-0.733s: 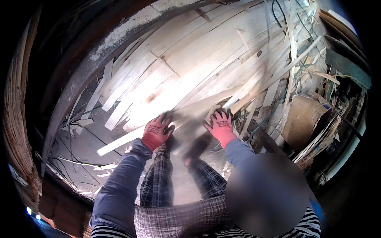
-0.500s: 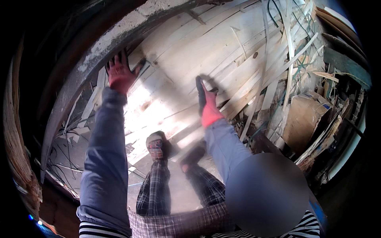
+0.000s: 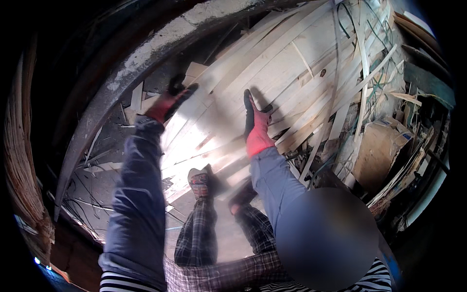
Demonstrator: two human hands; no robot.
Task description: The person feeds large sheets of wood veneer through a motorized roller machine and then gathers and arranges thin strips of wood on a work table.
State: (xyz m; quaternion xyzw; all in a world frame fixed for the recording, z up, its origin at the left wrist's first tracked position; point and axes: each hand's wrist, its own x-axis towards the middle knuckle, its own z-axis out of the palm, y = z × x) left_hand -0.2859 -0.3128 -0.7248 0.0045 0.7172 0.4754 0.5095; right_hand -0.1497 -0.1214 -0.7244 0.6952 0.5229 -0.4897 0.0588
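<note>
Many pale wood strips (image 3: 287, 63) lie overlapped in a broad pile, extending from the center toward 1 o'clock. A curved grey beam (image 3: 104, 100) runs along the 10 o'clock side. A brown cardboard box (image 3: 379, 153) sits at 3 o'clock, beside the strips. The left hand (image 3: 170, 103), gloved and blurred, is located at 10 o'clock by the pile's edge, fingers parted. The right hand (image 3: 259, 124), gloved, is located just toward 1 o'clock, palm facing 9 o'clock, thumb spread from extended fingers. Contact with the wood cannot be determined.
</note>
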